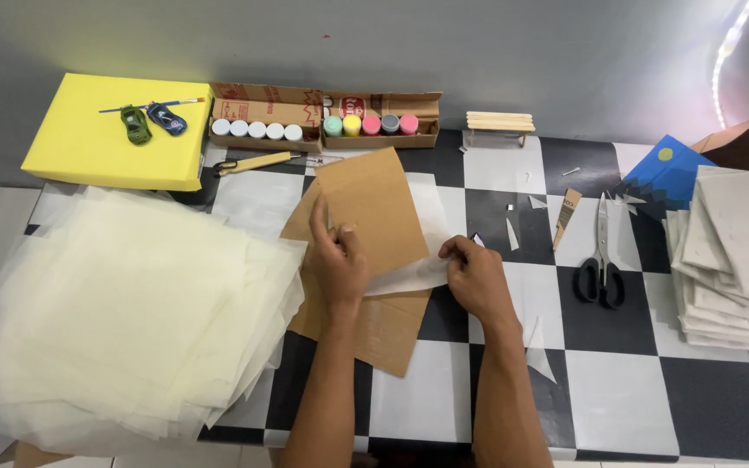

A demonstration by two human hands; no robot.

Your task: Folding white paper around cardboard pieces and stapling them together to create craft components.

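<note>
1. Two bare hands work over a checkered black-and-white surface [617, 390]; the left hand [340, 260] pinches the edge of a flat brown cardboard sheet [374, 217], fingers closed on it.
2. Its partner, the right hand [476, 276], grips a thin, translucent white paper sheet [405, 276] lying across the cardboard, fingers curled narrow.
3. Another cardboard piece [383, 329] lies underneath, corrugated and rough-edged.
4. At left sprawls a loose heap of pale tissue sheets [123, 321], touching the cardboard.
5. Black-handled scissors [601, 269] lie to the right, beside a stack of grey boards [739, 260].
6. Behind: a yellow foam block [88, 147], paint pots [314, 128] in a cardboard box, possibly small toy cars [151, 121].
</note>
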